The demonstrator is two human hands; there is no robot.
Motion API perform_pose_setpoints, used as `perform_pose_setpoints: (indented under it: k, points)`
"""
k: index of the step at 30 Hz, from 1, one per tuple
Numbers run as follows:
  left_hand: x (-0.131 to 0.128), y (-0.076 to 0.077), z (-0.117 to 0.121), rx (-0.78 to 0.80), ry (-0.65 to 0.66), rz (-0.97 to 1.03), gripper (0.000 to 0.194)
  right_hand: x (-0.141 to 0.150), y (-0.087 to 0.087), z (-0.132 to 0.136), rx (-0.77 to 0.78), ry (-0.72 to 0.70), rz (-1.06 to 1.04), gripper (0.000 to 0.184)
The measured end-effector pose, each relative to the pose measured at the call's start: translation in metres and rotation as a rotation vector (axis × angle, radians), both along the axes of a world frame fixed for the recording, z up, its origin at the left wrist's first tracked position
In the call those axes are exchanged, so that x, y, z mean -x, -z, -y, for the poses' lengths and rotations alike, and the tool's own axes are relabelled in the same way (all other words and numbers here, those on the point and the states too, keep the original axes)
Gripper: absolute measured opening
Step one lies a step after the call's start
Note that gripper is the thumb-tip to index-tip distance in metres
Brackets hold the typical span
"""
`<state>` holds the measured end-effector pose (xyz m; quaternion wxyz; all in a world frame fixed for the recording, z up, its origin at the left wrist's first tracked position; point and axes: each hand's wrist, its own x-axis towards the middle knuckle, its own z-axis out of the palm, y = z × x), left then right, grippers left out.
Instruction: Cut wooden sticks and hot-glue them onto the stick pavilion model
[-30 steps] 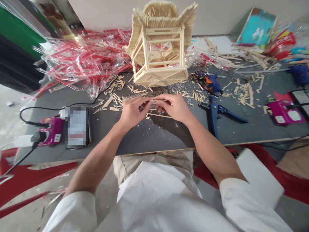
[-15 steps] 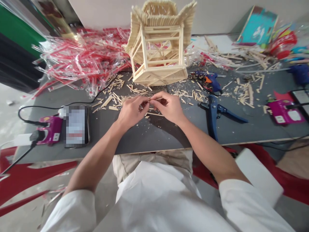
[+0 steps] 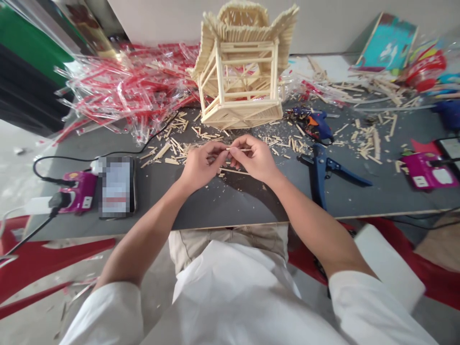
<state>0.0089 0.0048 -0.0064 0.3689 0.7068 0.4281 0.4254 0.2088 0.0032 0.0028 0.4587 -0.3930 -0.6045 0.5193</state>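
Over the middle of the grey table [image 3: 201, 211], my left hand [image 3: 204, 165] and my right hand [image 3: 253, 158] meet at the fingertips. Both are closed in a pinch on a short, thin wooden stick [image 3: 240, 149], which runs from the left fingertips into the right hand. Part of the stick is hidden by the fingers. A longer loose stick [image 3: 235, 170] lies on the table just under my hands. Beyond them stands a model pavilion [image 3: 247, 96] built of wooden sticks, with a flared roof. Cut stick pieces [image 3: 168, 148] are scattered around.
A blue cutter [image 3: 319, 175] lies right of my hands, with a blue glue gun [image 3: 319, 125] behind it. Clear-and-red plastic wrappers [image 3: 125, 91] are heaped at back left. A phone [image 3: 117, 187] and a purple power strip [image 3: 81, 191] with cables sit at left.
The view has shifted slightly, so everything sits a little further right. My fingers have moved slightly around the stick, which shows more clearly now.
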Motion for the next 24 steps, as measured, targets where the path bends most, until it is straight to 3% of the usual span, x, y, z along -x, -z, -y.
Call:
perform_pose_setpoints:
  k: [3,24]
  points:
    - [0.0006,0.0016,-0.0008,0.056,0.022,0.037,0.022,-0.0009,0.0014,-0.0018,0.005,-0.003,-0.028,0.043]
    - [-0.0036,-0.0035,0.0040,0.020,-0.006,-0.008,0.018,-0.0077,-0.0003,-0.0014,0.054,-0.077,-0.076,0.037]
